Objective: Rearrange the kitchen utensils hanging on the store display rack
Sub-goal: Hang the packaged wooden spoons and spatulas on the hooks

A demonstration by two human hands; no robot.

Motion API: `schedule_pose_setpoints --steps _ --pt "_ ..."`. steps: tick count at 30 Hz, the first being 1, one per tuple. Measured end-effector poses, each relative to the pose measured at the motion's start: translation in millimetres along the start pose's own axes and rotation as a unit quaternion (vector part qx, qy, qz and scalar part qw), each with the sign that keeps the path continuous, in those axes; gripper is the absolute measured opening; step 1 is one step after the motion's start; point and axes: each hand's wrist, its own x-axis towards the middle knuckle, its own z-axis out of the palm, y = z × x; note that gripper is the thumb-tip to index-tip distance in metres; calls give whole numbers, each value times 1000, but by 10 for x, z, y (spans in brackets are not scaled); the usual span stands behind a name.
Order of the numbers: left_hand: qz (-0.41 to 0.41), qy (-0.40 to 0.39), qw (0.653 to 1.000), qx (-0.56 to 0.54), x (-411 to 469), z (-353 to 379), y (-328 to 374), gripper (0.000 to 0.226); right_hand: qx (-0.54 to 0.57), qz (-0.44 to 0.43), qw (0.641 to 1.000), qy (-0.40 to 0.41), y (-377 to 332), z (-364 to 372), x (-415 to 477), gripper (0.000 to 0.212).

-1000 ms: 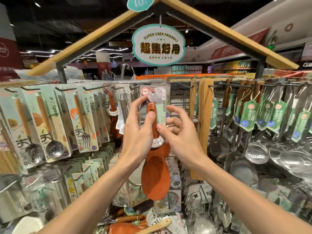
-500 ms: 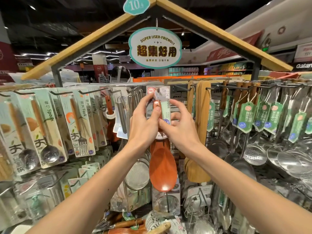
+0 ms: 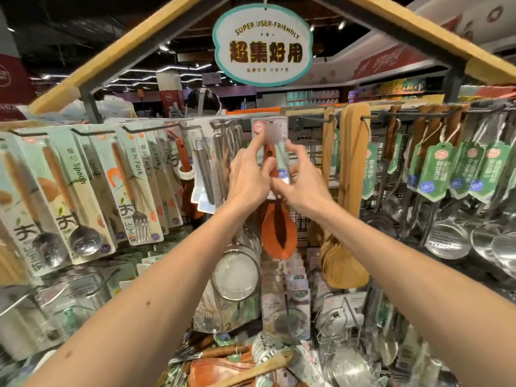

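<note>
A reddish-brown rice spoon [image 3: 279,233] in a clear card pack hangs upright at the middle of the display rack [image 3: 315,117], its card top level with the top rail. My left hand [image 3: 250,181] pinches the pack's handle part, forefinger stretched up along the card. My right hand [image 3: 303,185] touches the pack's right edge with fingers spread. The hook behind the card is hidden.
Packaged spoons and forks [image 3: 131,182] hang on hooks to the left, wooden spatulas [image 3: 353,163] just right of the pack, steel ladles and skimmers [image 3: 449,238] further right. Strainers [image 3: 237,272] hang below. Loose utensils lie at the bottom. A hanging sign [image 3: 262,48] is overhead.
Both hands have lifted the rice spoon pack higher and pushed it back toward the rack's top rail. My right fingers have loosened and spread on the pack's edge.
</note>
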Motion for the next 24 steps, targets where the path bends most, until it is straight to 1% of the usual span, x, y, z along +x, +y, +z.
schedule_pose_setpoints --steps 3,5,8,11,13,16,17,19,20,22,24 --pt "11 -29 999 17 45 -34 -12 58 -16 -9 1000 5 53 19 60 79" --pt "13 -35 999 23 48 -45 -7 61 -21 -10 1000 6 50 26 69 79" --pt "2 -52 998 35 -3 -76 12 61 -9 -3 1000 -2 51 2 20 80" --pt "12 -70 996 52 -141 -141 39 67 -53 9 998 -14 89 -119 -186 71" --pt "27 -76 995 64 -314 -210 65 68 -72 9 997 -21 153 -213 -414 59" --pt "15 -89 991 98 -610 -290 20 56 -70 22 996 -45 273 -337 -859 40" --pt "15 -96 989 114 -721 -314 -12 49 -66 28 996 -52 320 -357 -1040 34" --pt "4 -108 986 130 -941 -366 -70 21 -60 42 996 -56 410 -378 -1433 20" --pt "-3 -120 984 130 -1068 -389 -87 12 -54 51 995 -64 455 -371 -1651 15" --pt "-16 -164 978 130 -1415 -416 -152 24 -45 81 991 -99 593 -309 -2120 20" --pt "-16 -233 963 131 -1877 -392 -270 32 -45 123 983 -129 807 -177 -2638 27"
